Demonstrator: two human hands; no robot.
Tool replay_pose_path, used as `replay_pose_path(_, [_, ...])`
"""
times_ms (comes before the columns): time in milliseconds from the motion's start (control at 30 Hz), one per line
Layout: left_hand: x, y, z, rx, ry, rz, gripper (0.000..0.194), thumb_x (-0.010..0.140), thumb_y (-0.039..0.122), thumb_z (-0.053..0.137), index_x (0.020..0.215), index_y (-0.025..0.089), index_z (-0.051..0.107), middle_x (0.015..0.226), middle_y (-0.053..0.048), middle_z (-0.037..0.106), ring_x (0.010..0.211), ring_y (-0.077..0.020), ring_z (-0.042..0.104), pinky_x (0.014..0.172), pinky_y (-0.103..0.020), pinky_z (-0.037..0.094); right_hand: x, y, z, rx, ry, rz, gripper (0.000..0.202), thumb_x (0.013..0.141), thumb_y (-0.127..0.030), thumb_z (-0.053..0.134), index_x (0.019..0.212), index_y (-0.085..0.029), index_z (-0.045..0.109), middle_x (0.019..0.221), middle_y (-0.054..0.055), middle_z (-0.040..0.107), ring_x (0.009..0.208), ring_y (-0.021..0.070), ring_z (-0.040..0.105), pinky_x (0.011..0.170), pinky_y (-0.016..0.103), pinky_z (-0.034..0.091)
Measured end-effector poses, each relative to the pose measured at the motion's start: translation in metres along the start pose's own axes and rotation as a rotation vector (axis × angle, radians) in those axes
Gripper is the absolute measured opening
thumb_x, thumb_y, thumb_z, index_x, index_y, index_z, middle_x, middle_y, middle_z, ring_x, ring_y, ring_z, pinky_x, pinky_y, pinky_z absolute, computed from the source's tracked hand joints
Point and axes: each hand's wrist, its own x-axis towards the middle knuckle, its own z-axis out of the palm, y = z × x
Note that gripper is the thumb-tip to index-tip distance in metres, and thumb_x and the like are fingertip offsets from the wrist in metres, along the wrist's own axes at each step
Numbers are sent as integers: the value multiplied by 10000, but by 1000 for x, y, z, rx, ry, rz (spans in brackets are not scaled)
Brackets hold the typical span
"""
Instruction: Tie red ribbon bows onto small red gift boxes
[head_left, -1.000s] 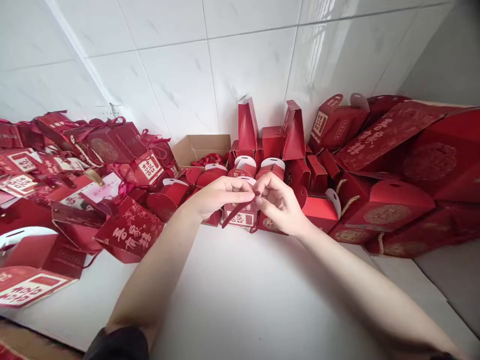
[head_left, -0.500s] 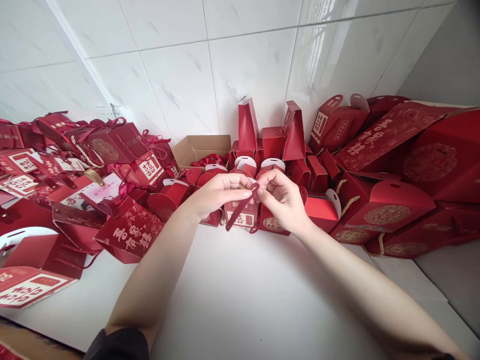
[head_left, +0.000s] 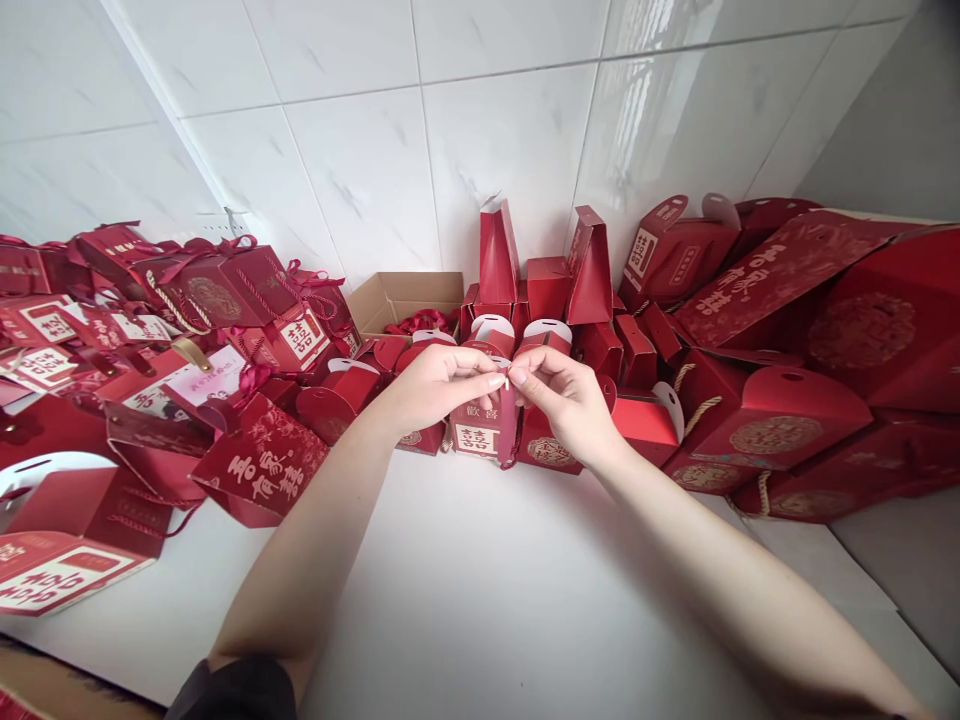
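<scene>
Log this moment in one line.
left hand: pinching narrow dark-red strap | right hand: pinching strap's top | strap: hanging down | behind: red cardboard box with white label | foreground: white tabletop

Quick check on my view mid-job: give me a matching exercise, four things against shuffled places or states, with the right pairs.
1. dark red strip
2. carton
3. tabletop
4. wall

A. white, beneath the forearms
B. tiled, at the back
C. hanging where fingertips of the left hand and right hand meet
D. brown, open-topped

Pairs: 1-C, 2-D, 3-A, 4-B
</scene>
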Motion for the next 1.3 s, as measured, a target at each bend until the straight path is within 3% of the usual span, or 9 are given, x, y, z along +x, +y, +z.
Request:
replay_pose_path(167, [1, -2, 2, 21, 53, 59, 208, 876, 333, 636, 787, 149, 675, 727, -7, 647, 691, -112, 609, 682, -235, 476, -1, -1, 0, -28, -13, -63, 141, 917, -349, 651, 949, -212, 645, 801, 2, 597, 719, 133, 558, 674, 284, 478])
replay_pose_path(300, [3, -4, 5, 48, 103, 77, 208, 866, 307, 626, 730, 151, 647, 684, 1, 606, 671, -113, 584, 662, -240, 465, -5, 0, 0, -269, -24, -212, 211, 929, -316, 628, 1124, -240, 656, 954, 42, 609, 789, 157, 585, 709, 315, 519])
replay_pose_path(467, [2, -4, 5, 85, 139, 78, 196, 849, 265, 607, 686, 157, 621, 688, -2, 591, 657, -115, 565, 635, -245, 448, -5, 1, -1, -552, 45, -438, 240, 889, -283, 687, 1127, -261, 666, 975, 42, 653, 745, 164, 619, 727, 353, 560])
replay_pose_path(633, [4, -7, 5, 125, 148, 67, 195, 845, 268, 596, 680, 164, 610, 670, 2, 583, 640, -115, 556, 610, -245, 428, -5, 5, -4, -803, 80, -630, 259, 913, -263, 658, 1171, -275, 659, 1028, 71, 689, 935, 232, 661, 845, 412, 559])
replay_pose_path(900, [3, -6, 5, 107, 132, 62, 189, 840, 243, 577, 670, 162, 589, 659, 1, 579, 647, -119, 562, 603, -242, 421, -5, 16, -9, -880, 140, -814, 354, 874, -157, 694, 1202, -286, 670, 958, 57, 671, 846, 208, 666, 772, 371, 571])
replay_pose_path(1000, [2, -4, 5, 115, 129, 74, 201, 846, 256, 578, 669, 162, 583, 668, 4, 572, 649, -117, 555, 598, -242, 415, -5, 16, -9, -869, 157, -807, 276, 887, -152, 673, 1129, -284, 687, 920, 49, 661, 830, 203, 656, 745, 367, 571])
replay_pose_path(1167, [-1, 0, 11, 170, 161, 116, 209, 873, 319, 571, 730, 169, 601, 680, 16, 549, 622, -109, 523, 568, -235, 391, -5, 9, -4, -756, 203, -631, 76, 929, -195, 623, 958, -245, 673, 887, 51, 649, 817, 194, 620, 678, 346, 541])
replay_pose_path(1300, [-3, 3, 16, 231, 149, 83, 219, 872, 359, 582, 759, 173, 608, 685, 13, 588, 606, -113, 527, 548, -230, 384, -5, 6, -1, -676, 211, -531, 54, 935, -224, 618, 901, -236, 659, 869, 42, 640, 773, 176, 597, 646, 326, 524])
